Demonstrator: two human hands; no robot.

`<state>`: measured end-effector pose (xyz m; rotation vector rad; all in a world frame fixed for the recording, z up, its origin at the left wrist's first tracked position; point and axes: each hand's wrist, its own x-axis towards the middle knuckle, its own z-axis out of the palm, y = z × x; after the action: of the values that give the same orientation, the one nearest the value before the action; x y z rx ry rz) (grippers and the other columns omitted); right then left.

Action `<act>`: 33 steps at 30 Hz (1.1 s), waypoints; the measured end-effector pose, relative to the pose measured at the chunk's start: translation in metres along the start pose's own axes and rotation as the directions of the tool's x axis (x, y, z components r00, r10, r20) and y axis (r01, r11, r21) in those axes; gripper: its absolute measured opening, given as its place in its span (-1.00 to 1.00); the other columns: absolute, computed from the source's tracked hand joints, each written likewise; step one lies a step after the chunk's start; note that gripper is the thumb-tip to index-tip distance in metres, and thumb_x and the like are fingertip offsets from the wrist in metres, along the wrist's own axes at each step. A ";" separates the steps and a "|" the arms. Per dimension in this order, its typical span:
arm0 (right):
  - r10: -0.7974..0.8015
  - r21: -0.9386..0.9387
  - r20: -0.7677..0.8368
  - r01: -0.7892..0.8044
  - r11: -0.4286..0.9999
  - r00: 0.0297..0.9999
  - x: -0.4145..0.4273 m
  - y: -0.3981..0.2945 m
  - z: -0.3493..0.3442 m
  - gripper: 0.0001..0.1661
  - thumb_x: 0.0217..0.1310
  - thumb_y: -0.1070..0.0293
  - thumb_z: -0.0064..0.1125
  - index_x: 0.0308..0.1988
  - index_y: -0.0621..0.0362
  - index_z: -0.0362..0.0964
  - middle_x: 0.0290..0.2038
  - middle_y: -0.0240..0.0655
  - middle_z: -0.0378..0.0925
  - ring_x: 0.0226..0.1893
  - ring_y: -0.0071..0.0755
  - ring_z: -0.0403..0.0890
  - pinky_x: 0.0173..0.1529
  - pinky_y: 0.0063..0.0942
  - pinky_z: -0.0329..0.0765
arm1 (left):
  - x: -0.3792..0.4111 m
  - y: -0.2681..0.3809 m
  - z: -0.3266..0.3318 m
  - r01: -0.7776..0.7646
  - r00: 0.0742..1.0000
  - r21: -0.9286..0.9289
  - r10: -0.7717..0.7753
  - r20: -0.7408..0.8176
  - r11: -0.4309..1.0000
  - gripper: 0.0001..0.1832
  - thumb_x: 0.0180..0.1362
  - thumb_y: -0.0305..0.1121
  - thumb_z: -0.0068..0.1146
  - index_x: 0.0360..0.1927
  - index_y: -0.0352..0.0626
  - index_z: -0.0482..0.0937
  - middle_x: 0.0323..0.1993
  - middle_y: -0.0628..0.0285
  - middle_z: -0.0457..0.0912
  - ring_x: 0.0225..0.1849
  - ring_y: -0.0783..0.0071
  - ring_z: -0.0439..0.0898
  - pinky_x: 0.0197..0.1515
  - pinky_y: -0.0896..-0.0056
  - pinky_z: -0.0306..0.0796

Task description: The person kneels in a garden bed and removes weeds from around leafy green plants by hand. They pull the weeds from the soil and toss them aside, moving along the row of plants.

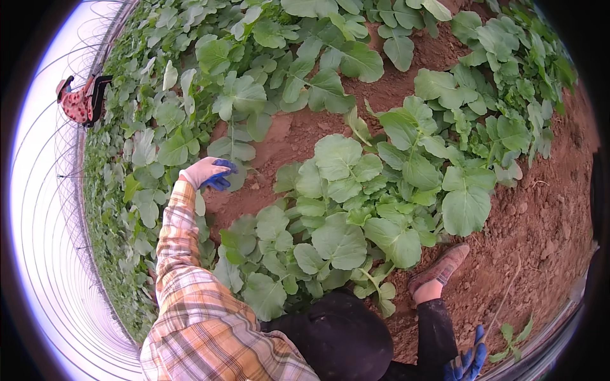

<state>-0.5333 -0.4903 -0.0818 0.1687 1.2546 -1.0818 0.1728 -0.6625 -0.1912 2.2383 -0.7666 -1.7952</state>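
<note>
My left hand (209,173), in a white glove with blue fingers, reaches out to the left over reddish soil. Its fingers are loosely bent and apart, beside the round green lobes of a leafy crop plant's leaf (232,148); whether they touch it cannot be told. My right hand (469,358), in a blue glove, is low at the right with fingers spread near the soil, partly cut off by the picture's rim. A thin pale stem or string (507,290) runs close to its fingertips. Broad-leaved green plants (339,240) stand between the hands, in front of my bent knee (350,328).
My shoe (441,269) rests on bare reddish soil (533,228) beside the plants. More leafy rows fill the top and left. Another person (78,102) crouches at the far left, by the arched frame of a plastic tunnel (43,200). A small weed (512,340) grows at lower right.
</note>
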 end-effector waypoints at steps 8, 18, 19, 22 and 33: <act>0.012 -0.030 -0.161 -0.017 0.999 0.987 -0.002 0.002 0.012 -0.36 0.43 0.16 -0.26 0.40 0.00 -0.14 -0.61 -0.44 0.33 -0.83 -0.59 0.14 -0.73 -0.59 0.13 | 0.018 -0.061 0.044 0.255 0.855 0.874 0.325 -0.404 0.414 -0.47 0.14 -0.29 0.03 0.24 0.06 0.35 0.25 -0.05 0.32 0.10 0.01 0.49 0.13 0.16 0.39; -0.006 -0.052 -0.216 -0.005 0.999 0.976 0.000 0.003 0.012 -0.39 0.44 0.15 -0.26 0.38 0.02 -0.08 -0.60 -0.45 0.32 -0.82 -0.62 0.13 -0.73 -0.60 0.14 | 0.013 -0.100 0.029 -0.175 0.984 0.777 0.116 0.131 0.605 -0.65 0.12 -0.11 0.08 -0.29 -0.21 0.65 -0.31 0.04 0.67 -0.19 0.16 0.64 -0.08 0.27 0.48; -0.019 -0.050 -0.213 0.009 0.999 0.977 -0.001 0.004 0.010 -0.39 0.43 0.15 -0.25 0.37 0.02 -0.06 -0.60 -0.46 0.33 -0.82 -0.62 0.13 -0.73 -0.61 0.13 | 0.002 -0.044 0.053 -0.134 0.990 0.674 0.128 0.058 0.727 -0.63 0.16 -0.08 0.09 -0.25 -0.21 0.64 -0.31 0.03 0.67 -0.23 0.21 0.65 -0.14 0.30 0.49; -0.024 -0.071 -0.247 0.007 0.997 0.969 0.002 0.005 0.010 -0.40 0.43 0.14 -0.22 0.36 0.03 -0.01 -0.59 -0.47 0.35 -0.83 -0.65 0.12 -0.74 -0.62 0.11 | 0.022 0.037 0.057 -0.368 0.924 0.450 0.374 0.079 0.814 -0.59 0.21 -0.12 0.05 0.00 -0.21 0.51 -0.26 0.03 0.64 -0.25 0.15 0.62 -0.14 0.26 0.45; -0.032 -0.137 -0.268 -0.005 0.991 0.963 0.002 0.003 0.009 -0.43 0.42 0.10 -0.19 0.32 0.02 0.08 -0.62 -0.53 0.28 -0.84 -0.63 0.11 -0.74 -0.63 0.09 | 0.148 0.125 -0.076 0.123 0.669 0.719 0.478 -0.569 0.684 -0.48 0.13 -0.18 -0.01 0.18 -0.11 0.36 0.10 -0.20 0.45 0.10 -0.21 0.44 0.19 0.08 0.29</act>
<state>-0.5249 -0.4955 -0.0818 0.2083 1.5726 -1.0032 0.2311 -0.8550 -0.2438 2.8074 -1.5933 -0.3165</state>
